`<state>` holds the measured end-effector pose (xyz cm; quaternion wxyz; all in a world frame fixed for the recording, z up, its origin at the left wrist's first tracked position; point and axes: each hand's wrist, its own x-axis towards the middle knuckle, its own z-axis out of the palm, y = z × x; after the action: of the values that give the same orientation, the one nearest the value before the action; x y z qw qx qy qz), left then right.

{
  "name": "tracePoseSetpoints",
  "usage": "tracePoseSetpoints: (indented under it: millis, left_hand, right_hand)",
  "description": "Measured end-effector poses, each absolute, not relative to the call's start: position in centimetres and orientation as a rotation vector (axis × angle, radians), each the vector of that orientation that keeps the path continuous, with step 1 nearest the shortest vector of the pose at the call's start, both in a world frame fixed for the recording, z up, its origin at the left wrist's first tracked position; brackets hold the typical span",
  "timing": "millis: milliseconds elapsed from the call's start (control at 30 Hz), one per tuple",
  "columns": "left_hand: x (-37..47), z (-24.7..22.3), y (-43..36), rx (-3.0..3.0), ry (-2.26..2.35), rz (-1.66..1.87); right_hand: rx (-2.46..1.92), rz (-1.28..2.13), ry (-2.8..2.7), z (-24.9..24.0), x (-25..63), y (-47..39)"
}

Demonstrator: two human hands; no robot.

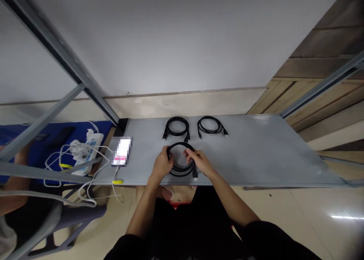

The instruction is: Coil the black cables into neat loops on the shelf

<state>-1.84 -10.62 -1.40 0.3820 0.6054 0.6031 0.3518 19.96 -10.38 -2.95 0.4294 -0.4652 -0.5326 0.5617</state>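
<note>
A black cable (181, 174) is wound into a loose ring near the front edge of the grey shelf, with a flat, HDMI-like plug hanging at its lower right. My left hand (163, 164) is closed around the ring's left side. On the opposite side, my right hand (201, 162) has its fingers curled over the cable, the fingertips showing inside the loop. Just beyond my hands lies a second coiled black cable (176, 118), both of its ends pointing toward me. To its right rests a third, thinner coiled cable (211, 132) with a plug at each end.
A phone (122, 152) with a white charging cord lies on the shelf's left end. Beside it, a power strip (92, 148) with chargers sits on a blue surface. Metal frame posts (93, 95) rise at the shelf's ends. Another person's arm (17, 184) is at far left.
</note>
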Motion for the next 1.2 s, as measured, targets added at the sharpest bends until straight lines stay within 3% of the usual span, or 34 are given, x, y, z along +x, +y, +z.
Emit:
tracePoseSetpoints:
  millis: [267, 533, 700, 1033, 1200]
  left_hand:
    - [-4.9, 0.5, -9.3, 1.598, 1.796, 0.674]
    - [-2.0, -0.4, -9.6, 1.213, 1.397, 0.924]
    - [-3.6, 0.5, -10.8, 1.027, 1.069, 0.796]
    - [-4.0, 0.9, -10.8, 1.346, 1.194, 0.651]
    - [-2.5, 0.1, -9.6, 1.437, 1.211, 0.807]
  right_hand:
    - [-1.019, 1.488, -1.231, -3.5, 22.6, -10.5]
    - [-0.951, 1.503, -0.733, -5.1, 17.5, -10.9]
    - [-0.968, 1.525, -0.638, -4.3, 18.5, -10.3]
    - [-1.226, 1.381, -0.959, -2.8, 20.0, -9.6]
    - [-1.188, 1.372, -1.079, -3.4, 18.6, -9.8]
